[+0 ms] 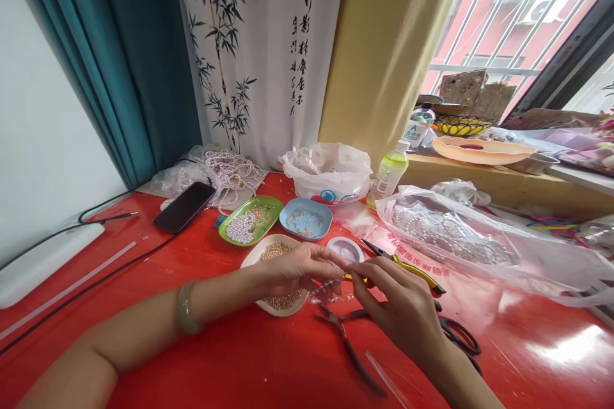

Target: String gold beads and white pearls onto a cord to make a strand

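Above the red table (215,358), my left hand (302,268) and my right hand (398,291) meet at the fingertips. A short strand of pale beads (330,297) with a small gold-coloured end hangs below my left fingers, which are closed on it. My right thumb and index finger are pinched together against the left fingertips; whatever lies between them is too small to make out. Beneath my left hand is a whitish dish (246,261) of gold beads (275,250), partly covered. Dark-handled pliers (352,348) lie below my hands, and a round spool (357,249) sits just behind them.
Yellow-handled pliers (417,271) and black scissors (463,335) lie to the right. Behind are a green dish (277,204) of beads, a blue dish (329,214) of small pieces, a plastic bag (330,185) and a bottle (388,172). A phone (185,208) and cable lie left; bagged beads (446,230) lie right.
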A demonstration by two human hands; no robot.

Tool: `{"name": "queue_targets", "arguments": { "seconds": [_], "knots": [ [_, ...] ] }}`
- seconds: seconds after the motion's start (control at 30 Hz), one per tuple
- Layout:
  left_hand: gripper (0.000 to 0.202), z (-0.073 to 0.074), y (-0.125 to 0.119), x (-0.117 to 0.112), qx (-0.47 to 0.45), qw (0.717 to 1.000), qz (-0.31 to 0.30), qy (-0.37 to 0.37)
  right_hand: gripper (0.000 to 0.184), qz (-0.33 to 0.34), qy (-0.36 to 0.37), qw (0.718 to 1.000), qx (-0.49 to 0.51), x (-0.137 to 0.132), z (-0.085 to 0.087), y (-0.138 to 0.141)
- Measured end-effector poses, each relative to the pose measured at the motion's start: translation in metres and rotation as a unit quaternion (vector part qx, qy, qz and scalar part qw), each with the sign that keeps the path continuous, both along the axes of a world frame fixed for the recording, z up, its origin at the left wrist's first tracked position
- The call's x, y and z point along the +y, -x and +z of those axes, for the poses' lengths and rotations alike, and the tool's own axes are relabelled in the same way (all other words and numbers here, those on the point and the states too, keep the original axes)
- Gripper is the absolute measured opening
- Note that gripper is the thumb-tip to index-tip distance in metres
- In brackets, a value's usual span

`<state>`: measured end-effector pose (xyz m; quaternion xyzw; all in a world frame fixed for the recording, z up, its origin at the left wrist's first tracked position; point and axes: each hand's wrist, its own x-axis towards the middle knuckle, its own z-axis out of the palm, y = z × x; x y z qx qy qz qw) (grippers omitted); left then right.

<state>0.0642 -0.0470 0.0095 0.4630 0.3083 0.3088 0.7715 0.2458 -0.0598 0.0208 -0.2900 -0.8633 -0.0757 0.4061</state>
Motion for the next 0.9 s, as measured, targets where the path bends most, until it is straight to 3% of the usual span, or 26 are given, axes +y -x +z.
{"name": "queue_targets", "arguments": {
  "seconds": [0.47, 0.67, 0.8, 0.9],
  "knots": [
    [0.019, 0.001, 0.002, -0.001, -0.012, 0.999, -0.039, -0.007, 0.014, 0.002, 0.119, 0.991, 0.067, -0.003, 0.005, 0.005],
    [0.018, -0.001, -0.001, -0.002, -0.012, 1.000, -0.007, -0.006, 0.011, 0.002, 0.182, 0.978, 0.098, -0.002, 0.003, 0.006],
    [0.019, -0.001, -0.006, -0.005, -0.023, 0.996, 0.073, -0.033, 0.017, -0.031, 0.331, 0.934, 0.131, -0.001, 0.001, 0.009],
    [0.021, -0.003, -0.009, -0.005, -0.024, 0.987, 0.154, -0.045, 0.028, 0.004, 0.486, 0.857, 0.169, 0.000, -0.001, 0.014]
  ]
}}
